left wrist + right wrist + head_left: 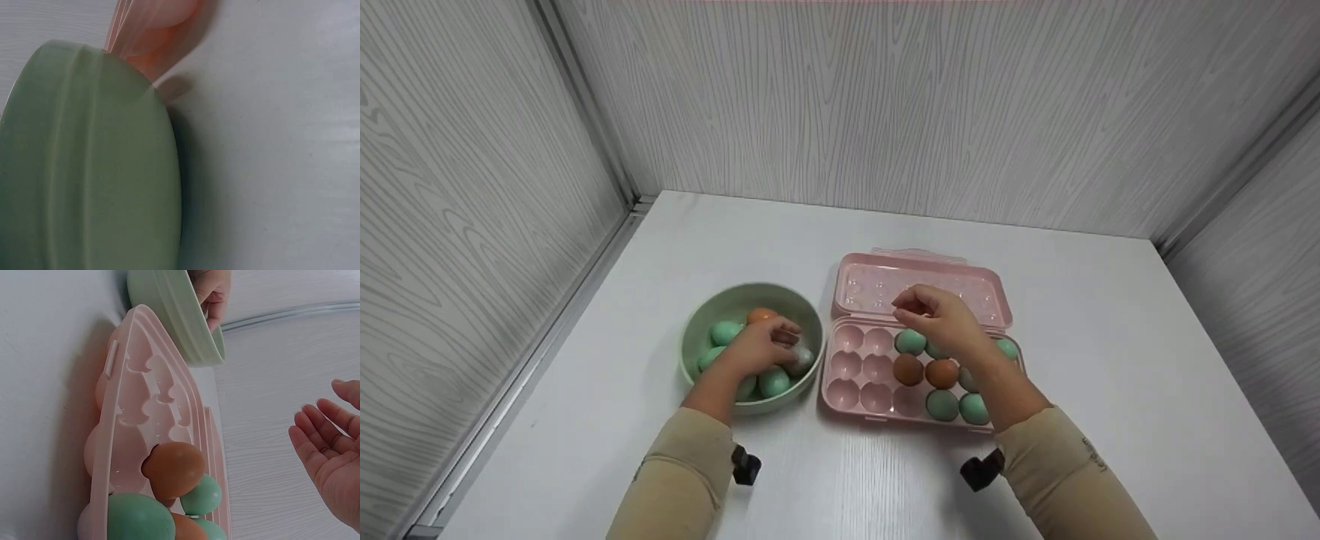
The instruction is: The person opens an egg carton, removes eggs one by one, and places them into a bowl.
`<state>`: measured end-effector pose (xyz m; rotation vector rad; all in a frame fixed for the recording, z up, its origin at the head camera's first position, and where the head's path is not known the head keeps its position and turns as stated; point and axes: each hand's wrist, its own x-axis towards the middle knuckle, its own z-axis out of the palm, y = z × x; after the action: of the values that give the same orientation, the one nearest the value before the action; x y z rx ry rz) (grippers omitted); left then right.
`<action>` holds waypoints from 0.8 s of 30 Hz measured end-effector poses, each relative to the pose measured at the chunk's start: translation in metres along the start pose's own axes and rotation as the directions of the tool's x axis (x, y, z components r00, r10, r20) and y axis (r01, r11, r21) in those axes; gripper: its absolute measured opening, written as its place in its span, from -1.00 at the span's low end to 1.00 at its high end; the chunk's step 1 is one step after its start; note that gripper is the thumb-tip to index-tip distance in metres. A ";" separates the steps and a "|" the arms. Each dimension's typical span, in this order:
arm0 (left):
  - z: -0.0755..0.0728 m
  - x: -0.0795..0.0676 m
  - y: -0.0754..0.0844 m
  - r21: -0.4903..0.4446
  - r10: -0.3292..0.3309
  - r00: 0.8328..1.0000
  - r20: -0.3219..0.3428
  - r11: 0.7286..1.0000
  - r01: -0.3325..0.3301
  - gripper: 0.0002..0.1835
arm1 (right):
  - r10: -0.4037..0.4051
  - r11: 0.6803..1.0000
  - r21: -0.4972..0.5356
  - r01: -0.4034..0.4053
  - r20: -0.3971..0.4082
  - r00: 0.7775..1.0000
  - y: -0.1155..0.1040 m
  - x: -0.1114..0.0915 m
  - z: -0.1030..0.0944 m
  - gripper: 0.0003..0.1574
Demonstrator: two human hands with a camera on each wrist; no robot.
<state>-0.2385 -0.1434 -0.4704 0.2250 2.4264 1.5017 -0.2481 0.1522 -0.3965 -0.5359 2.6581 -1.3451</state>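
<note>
While one smooth, grey-green oval egg [802,362] lies in the round pale-green bowl [720,309] | my left hand [759,349] is at it, grasp impossible to tell | my right hand [949,322] hovers, fingers loose, unladen, over the part-filled pink plastic carton [846,365] | likely step: picking; next calls for a gentle, secure pinch

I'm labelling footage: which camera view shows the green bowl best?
The head view: it looks down into the green bowl, showing eggs inside, though the left hand covers part. The left wrist view shows only its outer wall, cropped; the right wrist view shows part of its outer side and rim.
</note>
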 end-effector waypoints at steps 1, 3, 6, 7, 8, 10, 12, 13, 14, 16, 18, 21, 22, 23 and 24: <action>-0.001 0.000 -0.001 -0.015 -0.005 1.000 0.000 1.000 0.005 -0.54 | 0.004 1.000 0.000 -0.004 -0.001 1.000 0.001 0.000 0.000 -0.81; -0.003 0.000 -0.001 -0.053 -0.010 1.000 -0.006 0.999 0.009 -0.53 | 0.006 1.000 0.000 -0.006 -0.005 1.000 0.002 0.000 -0.001 -0.81; -0.004 -0.001 -0.001 -0.110 -0.016 1.000 -0.015 0.994 0.014 -0.55 | 0.001 1.000 0.003 -0.001 -0.009 1.000 0.006 -0.001 -0.003 -0.80; -0.005 -0.001 -0.001 -0.128 -0.024 0.999 -0.022 0.992 0.021 -0.56 | -0.004 1.000 0.004 0.004 -0.009 1.000 0.007 -0.001 -0.003 -0.79; -0.005 -0.001 0.000 -0.145 -0.032 0.999 -0.028 0.989 0.028 -0.56 | -0.001 1.000 0.008 0.001 -0.012 1.000 0.009 -0.002 -0.004 -0.80; -0.005 -0.003 0.002 -0.173 -0.049 0.998 -0.037 0.984 0.042 -0.57 | 0.004 1.000 0.011 -0.004 -0.017 1.000 0.012 -0.003 -0.005 -0.80; -0.006 -0.004 0.005 -0.185 -0.058 0.997 -0.049 0.982 0.048 -0.58 | 0.005 1.000 0.016 -0.004 -0.018 1.000 0.015 -0.003 -0.006 -0.80; -0.006 -0.004 0.006 -0.192 -0.063 0.996 -0.058 0.980 0.051 -0.58 | 0.011 1.000 0.015 -0.011 -0.020 1.000 0.016 -0.004 -0.007 -0.80; -0.006 -0.004 0.007 -0.197 -0.064 0.996 -0.064 0.979 0.050 -0.59 | 0.015 1.000 0.014 -0.015 -0.023 1.000 0.018 -0.004 -0.008 -0.81; -0.007 -0.004 0.010 -0.197 -0.058 0.995 -0.077 0.980 0.041 -0.59 | 0.015 1.000 0.007 -0.015 -0.022 1.000 0.023 -0.005 -0.009 -0.79; -0.007 -0.005 0.014 -0.194 -0.054 0.994 -0.094 0.980 0.035 -0.61 | 0.024 1.000 -0.003 -0.025 -0.019 1.000 0.029 -0.007 -0.010 -0.79; -0.007 -0.005 0.020 -0.203 -0.039 0.993 -0.107 0.979 0.016 -0.62 | 0.041 0.999 -0.020 -0.041 -0.003 0.999 0.038 -0.009 -0.010 -0.77; -0.007 -0.006 0.022 -0.207 -0.029 0.994 -0.108 0.978 0.006 -0.62 | 0.054 0.998 -0.021 -0.054 0.004 0.999 0.041 -0.011 -0.009 -0.76; -0.006 -0.006 0.024 -0.218 -0.021 0.994 -0.107 0.976 -0.003 -0.63 | 0.067 0.997 -0.025 -0.067 0.011 0.998 0.044 -0.012 -0.009 -0.75; -0.006 -0.008 0.029 -0.227 -0.012 0.995 -0.100 0.974 -0.011 -0.62 | 0.076 0.997 -0.029 -0.075 0.019 0.997 0.048 -0.013 -0.008 -0.73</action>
<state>-0.2332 -0.1378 -0.4408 0.1030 2.3010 1.8135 -0.2505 0.1885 -0.4306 -0.4452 2.6562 -1.2770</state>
